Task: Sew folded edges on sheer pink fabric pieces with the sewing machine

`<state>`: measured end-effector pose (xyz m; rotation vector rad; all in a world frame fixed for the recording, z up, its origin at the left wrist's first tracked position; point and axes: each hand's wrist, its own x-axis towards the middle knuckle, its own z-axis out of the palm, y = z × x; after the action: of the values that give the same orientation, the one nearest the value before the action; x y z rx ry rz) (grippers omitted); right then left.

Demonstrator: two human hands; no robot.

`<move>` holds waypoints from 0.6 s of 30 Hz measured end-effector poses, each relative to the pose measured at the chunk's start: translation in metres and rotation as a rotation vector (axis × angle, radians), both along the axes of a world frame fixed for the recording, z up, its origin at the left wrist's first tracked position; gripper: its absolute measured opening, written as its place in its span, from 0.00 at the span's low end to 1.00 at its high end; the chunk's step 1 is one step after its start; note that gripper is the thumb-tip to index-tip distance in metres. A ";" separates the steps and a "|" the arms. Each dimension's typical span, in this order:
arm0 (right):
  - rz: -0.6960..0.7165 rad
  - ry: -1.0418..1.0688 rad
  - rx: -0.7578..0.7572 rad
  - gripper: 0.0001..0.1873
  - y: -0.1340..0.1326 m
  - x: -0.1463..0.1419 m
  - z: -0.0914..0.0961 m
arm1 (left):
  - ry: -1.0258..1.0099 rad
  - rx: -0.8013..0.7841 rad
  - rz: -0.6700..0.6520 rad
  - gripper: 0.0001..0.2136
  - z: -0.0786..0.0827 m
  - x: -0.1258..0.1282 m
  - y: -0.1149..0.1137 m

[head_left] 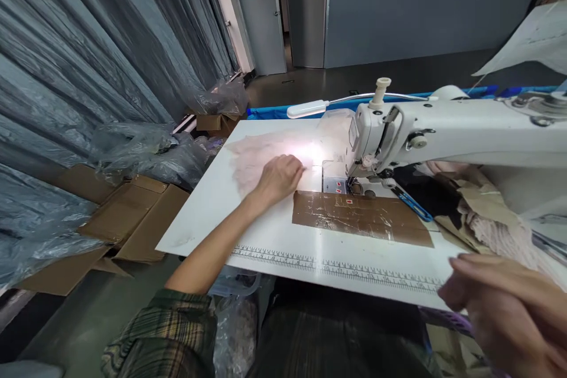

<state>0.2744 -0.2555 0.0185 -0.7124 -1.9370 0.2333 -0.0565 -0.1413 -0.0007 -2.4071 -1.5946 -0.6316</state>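
Note:
My left hand [280, 178] rests on the sewing table with its fingers closed at the edge of a sheer pale pink fabric [252, 156]. The fabric spreads behind and left of the hand, and a bright lamp glow falls on it. To the right stands a white sewing machine [460, 133], its needle area [352, 183] a little right of my left hand. My right hand [505, 301] hangs over the table's front right corner, smeared by motion. Its fingers look bent, but whether they hold anything is unclear.
Brown tape [361, 218] covers the tabletop before the needle. A ruler strip [336, 269] runs along the front edge. Blue-handled thread snips [414, 205] lie under the machine arm, near bunched pale fabric [500, 236]. Cardboard boxes [128, 212] stand on the left floor.

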 end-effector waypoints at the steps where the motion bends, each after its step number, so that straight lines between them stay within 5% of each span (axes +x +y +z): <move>1: 0.024 0.019 0.009 0.18 0.002 -0.005 0.000 | 0.065 0.039 -0.077 0.13 -0.008 0.013 -0.009; 8: -0.070 0.150 -0.020 0.16 0.005 -0.021 -0.016 | 0.247 0.155 -0.500 0.12 -0.048 0.089 -0.080; 14: -0.099 0.089 -0.114 0.13 0.010 -0.016 -0.041 | 0.193 0.120 -0.599 0.10 -0.043 0.107 -0.113; 18: -0.068 -0.017 -0.225 0.12 0.018 -0.018 -0.056 | 0.032 -0.003 -0.642 0.22 -0.031 0.099 -0.110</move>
<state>0.2560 -0.2379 -0.0378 -0.9287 -1.9172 0.4083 0.0420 -0.2515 -0.0321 -2.9085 -0.7800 -0.6719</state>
